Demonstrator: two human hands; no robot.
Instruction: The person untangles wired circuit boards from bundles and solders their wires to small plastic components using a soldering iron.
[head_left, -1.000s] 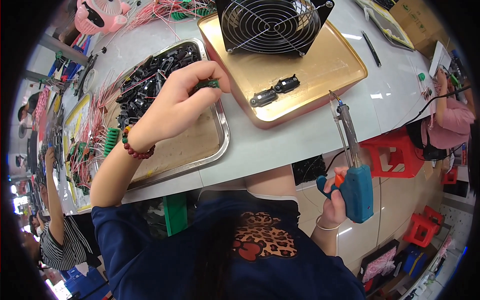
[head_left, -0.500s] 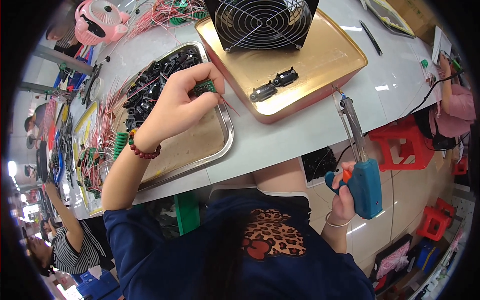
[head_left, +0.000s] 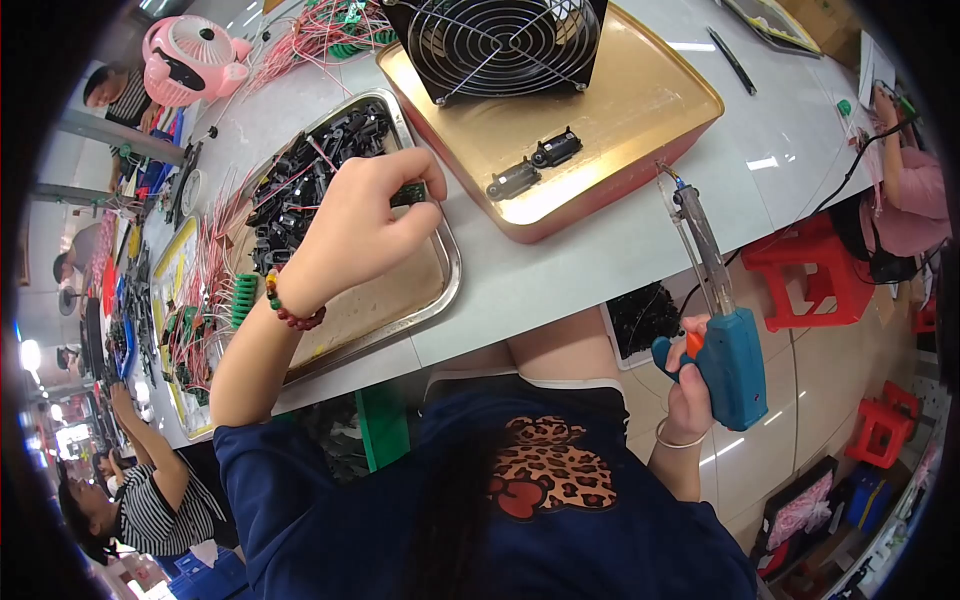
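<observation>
By the left hand (head_left: 375, 225) a green board (head_left: 408, 195) is pinched over the tray (head_left: 452, 262), now covered more, so its wire cannot be seen; by the right hand (head_left: 690, 390), apart, a soldering gun (head_left: 738, 365) is gripped.

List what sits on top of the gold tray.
On the gold tray, two black parts lie toward the near left; a black fan shows behind them. What the fan covers there cannot be seen.
</observation>
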